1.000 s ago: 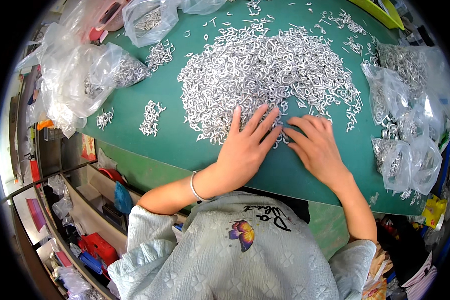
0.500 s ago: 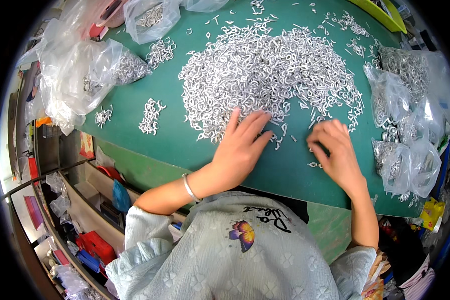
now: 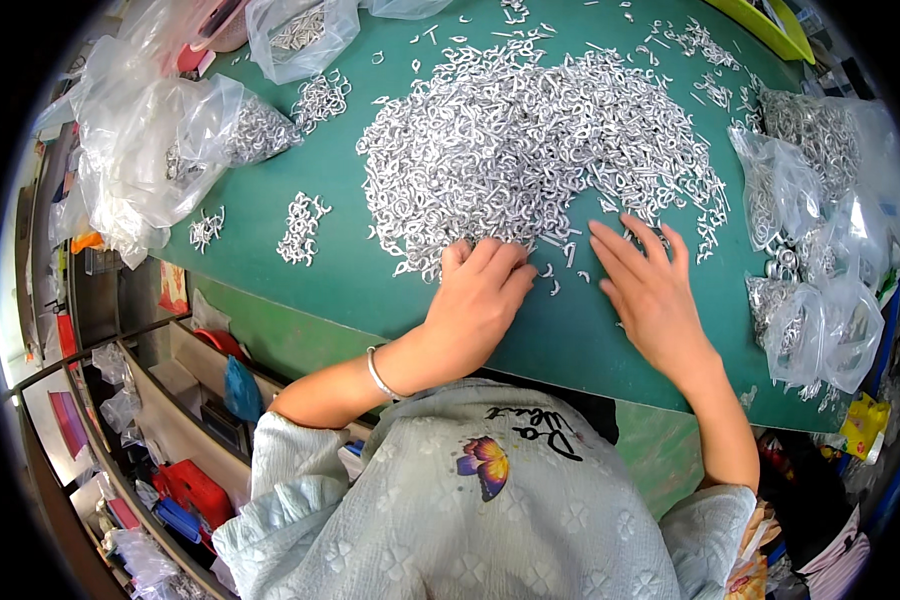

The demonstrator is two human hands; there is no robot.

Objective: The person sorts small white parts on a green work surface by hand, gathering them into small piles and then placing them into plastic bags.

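Green table [image 3: 340,210] under metal pieces [image 3: 520,140]

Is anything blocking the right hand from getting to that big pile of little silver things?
Nothing visible does: the right hand is right by the near edge of the pile of silvery metal hooks and loops. A few loose pieces lie to its left, out of the way.

green-topped table [image 3: 570,345] beside cluttered, beige-edged shelving [image 3: 202,436], bright light [image 3: 12,310] at far left
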